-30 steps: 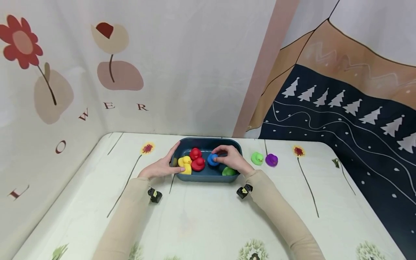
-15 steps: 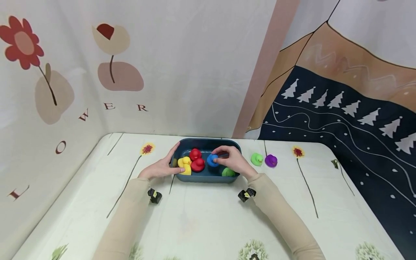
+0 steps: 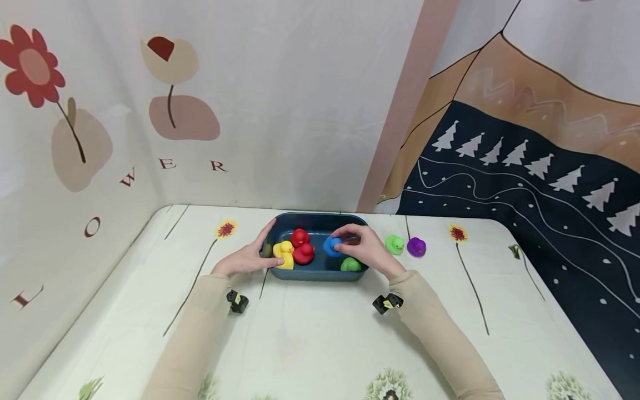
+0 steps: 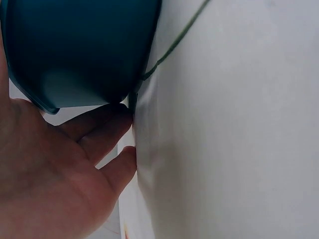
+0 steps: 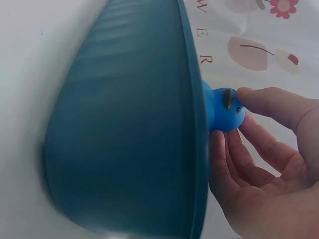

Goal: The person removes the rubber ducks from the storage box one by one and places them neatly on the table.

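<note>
A dark blue rectangular tub (image 3: 315,274) stands on the table. My left hand (image 3: 246,256) holds its left end, thumb over the front rim; the left wrist view shows the fingers against the tub's outer wall (image 4: 79,50). My right hand (image 3: 369,248) pinches a blue rubber duck (image 3: 331,247) by the head, inside the tub's right half. In the right wrist view the blue duck (image 5: 228,118) shows just above the rim, its lower body hidden. Red rubber ducks (image 3: 303,254) and yellow rubber ducks (image 3: 284,249) sit at the left, a green duck (image 3: 351,265) at the front right.
Right of the tub, a light green duck (image 3: 394,244) and a purple duck (image 3: 416,247) rest on the white flower-print tablecloth (image 3: 310,333). A white curtain (image 3: 290,111) rises behind the table, and a dark printed cloth (image 3: 475,183) hangs at the right.
My right hand has shifted slightly to the right with the blue duck, uncovering more of the green duck in the tub. The left hand and tub stay put.
</note>
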`<state>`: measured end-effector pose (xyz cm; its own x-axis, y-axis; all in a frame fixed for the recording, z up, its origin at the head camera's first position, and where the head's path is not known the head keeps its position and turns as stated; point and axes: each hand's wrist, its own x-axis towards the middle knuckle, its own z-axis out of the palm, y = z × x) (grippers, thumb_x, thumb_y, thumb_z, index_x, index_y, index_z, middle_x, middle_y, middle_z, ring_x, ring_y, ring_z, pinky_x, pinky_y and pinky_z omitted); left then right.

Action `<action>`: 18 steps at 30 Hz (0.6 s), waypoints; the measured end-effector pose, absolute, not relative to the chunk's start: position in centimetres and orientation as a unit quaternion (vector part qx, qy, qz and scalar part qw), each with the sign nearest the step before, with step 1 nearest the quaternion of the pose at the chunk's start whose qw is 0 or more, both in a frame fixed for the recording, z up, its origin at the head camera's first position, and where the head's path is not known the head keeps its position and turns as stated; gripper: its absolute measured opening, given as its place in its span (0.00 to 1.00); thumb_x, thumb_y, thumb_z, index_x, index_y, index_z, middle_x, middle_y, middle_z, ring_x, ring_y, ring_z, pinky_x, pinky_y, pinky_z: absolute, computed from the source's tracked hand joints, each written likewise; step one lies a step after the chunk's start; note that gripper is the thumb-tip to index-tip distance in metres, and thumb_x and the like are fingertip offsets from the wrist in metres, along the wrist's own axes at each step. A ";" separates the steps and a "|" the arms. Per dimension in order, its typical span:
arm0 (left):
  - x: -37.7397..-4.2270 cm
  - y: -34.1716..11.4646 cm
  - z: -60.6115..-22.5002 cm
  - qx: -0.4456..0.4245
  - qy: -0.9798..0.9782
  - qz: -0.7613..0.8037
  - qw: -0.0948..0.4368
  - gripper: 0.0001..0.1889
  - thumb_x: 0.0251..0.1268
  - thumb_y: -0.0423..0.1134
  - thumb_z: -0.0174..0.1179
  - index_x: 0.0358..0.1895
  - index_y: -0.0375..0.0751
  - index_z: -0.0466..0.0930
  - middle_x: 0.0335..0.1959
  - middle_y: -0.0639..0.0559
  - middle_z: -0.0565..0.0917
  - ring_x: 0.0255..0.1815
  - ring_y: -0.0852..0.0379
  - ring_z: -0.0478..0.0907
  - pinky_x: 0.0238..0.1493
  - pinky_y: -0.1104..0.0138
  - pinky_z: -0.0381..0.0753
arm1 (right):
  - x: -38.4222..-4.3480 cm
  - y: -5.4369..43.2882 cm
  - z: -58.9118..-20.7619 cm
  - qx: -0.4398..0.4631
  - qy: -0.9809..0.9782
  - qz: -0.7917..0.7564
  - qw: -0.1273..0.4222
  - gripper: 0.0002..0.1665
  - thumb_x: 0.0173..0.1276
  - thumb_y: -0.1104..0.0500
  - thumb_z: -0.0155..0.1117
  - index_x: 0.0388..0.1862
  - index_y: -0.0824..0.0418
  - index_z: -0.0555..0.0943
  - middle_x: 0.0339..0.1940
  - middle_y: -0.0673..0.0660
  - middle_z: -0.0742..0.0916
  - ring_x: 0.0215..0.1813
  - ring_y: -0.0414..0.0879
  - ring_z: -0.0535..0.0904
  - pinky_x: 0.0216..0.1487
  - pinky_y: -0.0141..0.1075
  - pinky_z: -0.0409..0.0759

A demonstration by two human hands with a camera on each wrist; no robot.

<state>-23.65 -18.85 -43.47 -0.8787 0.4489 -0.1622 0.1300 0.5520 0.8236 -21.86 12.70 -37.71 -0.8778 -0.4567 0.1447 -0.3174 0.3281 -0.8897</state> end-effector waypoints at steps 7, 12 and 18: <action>-23.8 -18.9 -43.6 0.167 0.862 0.443 0.179 0.55 0.61 0.52 0.64 0.77 0.62 0.26 0.78 0.40 0.38 0.72 0.29 0.45 0.62 0.31 0.51 | -22.5 14.2 -39.0 -0.229 0.805 -0.544 0.056 0.17 0.65 0.66 0.66 0.52 0.70 0.80 0.51 0.65 0.82 0.48 0.56 0.81 0.53 0.39 0.79; -23.8 -18.9 -43.6 0.168 0.863 0.441 0.179 0.55 0.61 0.52 0.64 0.77 0.62 0.27 0.78 0.41 0.37 0.73 0.29 0.45 0.62 0.31 0.51 | -22.2 15.3 -38.8 -0.231 0.808 -0.540 0.047 0.15 0.65 0.66 0.66 0.51 0.69 0.81 0.49 0.62 0.83 0.46 0.52 0.81 0.52 0.35 0.79; -23.9 -18.7 -43.6 0.169 0.863 0.442 0.180 0.55 0.63 0.48 0.64 0.78 0.55 0.26 0.78 0.37 0.38 0.72 0.28 0.45 0.61 0.30 0.51 | -21.7 16.3 -38.7 -0.220 0.815 -0.534 0.046 0.15 0.65 0.65 0.66 0.50 0.68 0.81 0.48 0.60 0.83 0.45 0.51 0.80 0.51 0.33 0.79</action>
<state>-23.87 -18.72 -43.59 -0.8783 0.4501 -0.1611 0.1326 0.5531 0.8225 -21.73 16.33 -38.67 -0.8992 -0.4076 0.1591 -0.3090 0.3342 -0.8904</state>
